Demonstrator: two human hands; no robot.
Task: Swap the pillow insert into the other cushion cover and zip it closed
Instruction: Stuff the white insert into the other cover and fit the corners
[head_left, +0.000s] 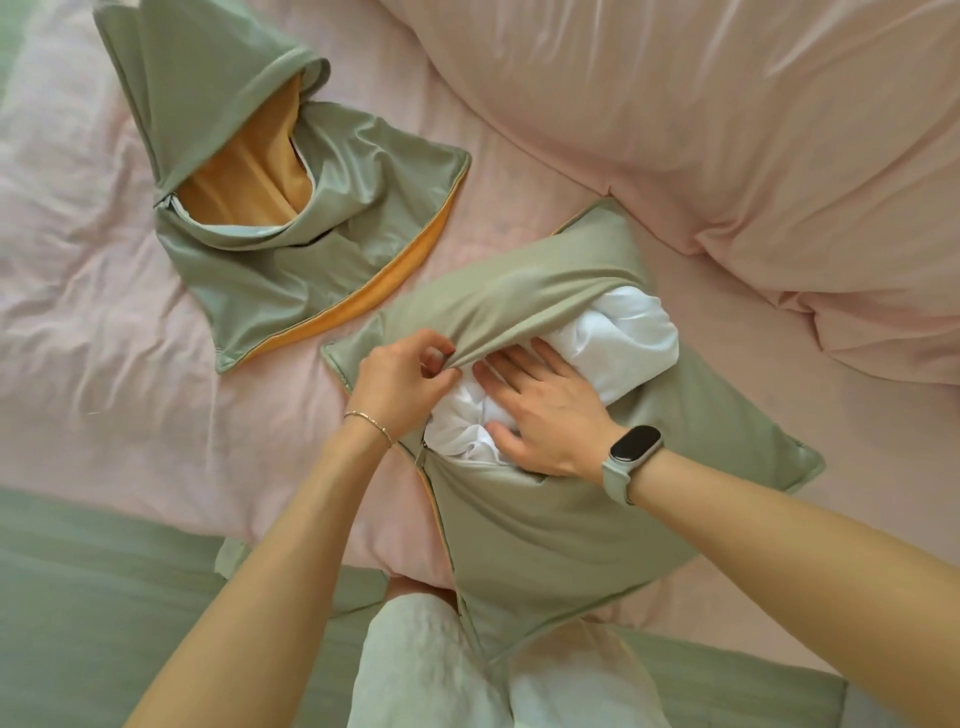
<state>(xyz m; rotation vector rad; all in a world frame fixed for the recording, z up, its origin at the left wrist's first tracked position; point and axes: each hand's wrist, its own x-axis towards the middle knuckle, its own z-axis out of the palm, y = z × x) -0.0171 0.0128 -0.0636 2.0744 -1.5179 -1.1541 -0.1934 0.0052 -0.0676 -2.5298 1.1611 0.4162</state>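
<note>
Nearest the camera are the person's pale trousers (431, 670) and two bare forearms reaching out over a pink duvet (130, 322) to the filled cushion cover (561, 525), a sage-green square with piped edges lying just in front of the knees. Its zip opening gapes along the upper left side, and the white pillow insert (618, 332) bulges out of it — most of the insert looks to be inside already, with a soft crumpled lobe yet to be tucked in. The left hand (400, 376) pinches the upper lip of the opening between thumb and curled fingers and lifts it; the right hand (540, 410), a watch on its wrist, lies flat with straight fingers pressing the insert down into the cover. The insert should be light, squashy and springy, so it will likely push back unless held down near the opening. The cover is thin, limp and a little satiny, probably slippery — best gripped at the hem beside the zip teeth. The emptied cover (291, 208), green with an orange lining, lies collapsed and well apart to the upper left.
</note>
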